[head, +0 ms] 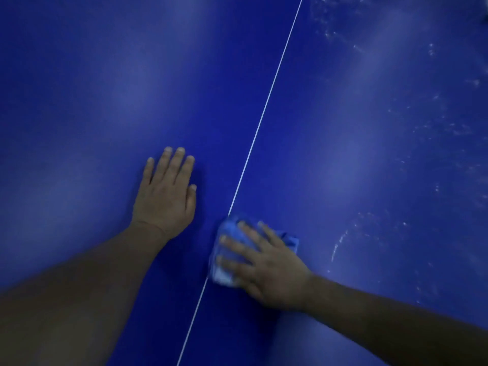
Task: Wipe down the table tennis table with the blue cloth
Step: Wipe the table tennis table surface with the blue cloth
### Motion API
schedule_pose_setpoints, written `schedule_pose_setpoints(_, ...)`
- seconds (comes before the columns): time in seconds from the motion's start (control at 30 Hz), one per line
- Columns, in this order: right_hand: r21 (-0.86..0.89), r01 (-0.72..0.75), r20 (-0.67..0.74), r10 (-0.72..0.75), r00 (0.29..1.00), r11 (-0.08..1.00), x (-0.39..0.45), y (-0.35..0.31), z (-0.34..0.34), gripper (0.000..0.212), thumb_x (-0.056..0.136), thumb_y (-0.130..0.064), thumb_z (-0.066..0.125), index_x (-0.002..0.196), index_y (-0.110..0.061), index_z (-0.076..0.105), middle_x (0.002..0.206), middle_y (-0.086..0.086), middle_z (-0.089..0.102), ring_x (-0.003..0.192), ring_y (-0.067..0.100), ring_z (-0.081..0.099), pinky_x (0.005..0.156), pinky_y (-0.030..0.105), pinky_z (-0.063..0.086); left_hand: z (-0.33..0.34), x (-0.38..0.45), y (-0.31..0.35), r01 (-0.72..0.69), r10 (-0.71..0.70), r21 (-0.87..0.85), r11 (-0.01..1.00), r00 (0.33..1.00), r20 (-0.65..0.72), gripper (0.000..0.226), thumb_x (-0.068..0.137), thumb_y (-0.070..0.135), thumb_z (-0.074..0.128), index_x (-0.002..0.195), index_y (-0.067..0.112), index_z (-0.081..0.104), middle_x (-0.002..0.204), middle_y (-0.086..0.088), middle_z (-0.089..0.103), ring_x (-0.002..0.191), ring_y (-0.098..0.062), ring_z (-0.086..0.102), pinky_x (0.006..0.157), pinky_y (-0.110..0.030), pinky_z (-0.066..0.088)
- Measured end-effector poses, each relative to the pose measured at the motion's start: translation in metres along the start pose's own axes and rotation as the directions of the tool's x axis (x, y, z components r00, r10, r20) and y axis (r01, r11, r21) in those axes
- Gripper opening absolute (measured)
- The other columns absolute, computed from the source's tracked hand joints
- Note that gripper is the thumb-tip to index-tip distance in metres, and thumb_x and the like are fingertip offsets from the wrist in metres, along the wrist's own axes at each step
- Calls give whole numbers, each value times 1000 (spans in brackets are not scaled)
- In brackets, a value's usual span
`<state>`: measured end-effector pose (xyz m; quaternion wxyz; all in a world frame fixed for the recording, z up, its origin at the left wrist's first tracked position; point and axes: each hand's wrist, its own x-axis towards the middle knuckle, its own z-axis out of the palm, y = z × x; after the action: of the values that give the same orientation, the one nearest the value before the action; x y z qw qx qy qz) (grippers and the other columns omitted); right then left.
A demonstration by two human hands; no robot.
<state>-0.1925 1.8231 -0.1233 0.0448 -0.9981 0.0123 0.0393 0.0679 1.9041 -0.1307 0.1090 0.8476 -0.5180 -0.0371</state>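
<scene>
The blue table tennis table [105,101] fills the whole view, with its thin white centre line [266,101] running from upper right to bottom centre. A folded blue cloth [229,231] lies on that line near the bottom centre. My right hand [266,262] presses flat on the cloth with fingers spread, covering most of it; the hand looks blurred. My left hand [167,192] rests flat on the table just left of the line, fingers straight and holding nothing.
Whitish dusty smears and specks [422,133] spread over the right half of the table, with a curved streak [340,241] right of the cloth. The left half looks smooth with soft light reflections.
</scene>
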Motion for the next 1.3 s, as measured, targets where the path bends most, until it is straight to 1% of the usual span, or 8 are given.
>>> schedule_pose_setpoints(0.13,-93,-163,-56,158,986,982,2,102,-4,48,105,-40,27,147,-28,47,159,7,37,145,43,29,111,59,29,-14,-61,-13,237,-239,-86,968,971,-18,67,96,40,28,152,5,36,163,-15,28,153,-30,18,123,-50,8)
schedule_pose_setpoints(0.3,206,-877,-80,901,426,433,20,138,-23,52,105,-45,24,155,-33,29,168,-2,13,152,36,9,119,61,15,-21,-153,-38,316,-316,18,949,943,105,73,98,50,18,157,7,30,166,-13,19,154,-29,9,123,-54,6)
schedule_pose_setpoints(0.43,16,-327,-97,327,940,945,12,-5,-3,52,98,-37,39,149,-27,42,162,6,32,145,46,29,111,66,29,-18,-163,-42,339,-341,39,940,928,152,70,100,51,14,160,16,22,168,-7,11,156,-25,-1,124,-55,1)
schedule_pose_setpoints(0.6,-47,-80,-82,76,994,996,7,50,-4,44,102,-39,40,144,-26,47,157,9,39,141,45,36,110,64,31,-15,-167,-44,347,-349,40,937,924,156,67,101,48,14,160,17,20,169,-4,7,156,-21,-4,124,-56,2)
schedule_pose_setpoints(0.77,202,-897,-81,919,385,393,69,112,-26,54,104,-43,22,153,-27,37,166,3,19,150,40,16,117,62,18,-13,-165,-43,339,-344,59,939,926,156,66,101,46,17,159,16,22,168,-5,9,156,-24,-1,123,-57,4)
schedule_pose_setpoints(0.9,-23,-73,-42,72,997,997,90,12,-6,49,101,-36,36,148,-27,45,162,7,31,146,45,27,115,63,21,-14,-166,-45,326,-332,64,943,931,152,65,101,45,19,158,15,27,168,-8,14,156,-27,4,122,-57,4)
schedule_pose_setpoints(1.2,128,-661,-65,671,738,740,226,181,-52,54,105,-48,19,157,-34,26,168,-3,10,153,36,7,121,58,9,-12,-164,-44,309,-315,69,949,943,109,62,101,41,27,157,15,27,167,-9,17,155,-28,9,121,-56,5)
schedule_pose_setpoints(1.3,-4,-302,-78,301,950,953,255,137,-43,59,101,-45,21,153,-25,38,164,8,26,147,49,21,114,65,21,-13,-165,-44,314,-318,49,948,943,101,61,101,40,26,157,15,25,167,-9,17,155,-28,9,121,-55,5)
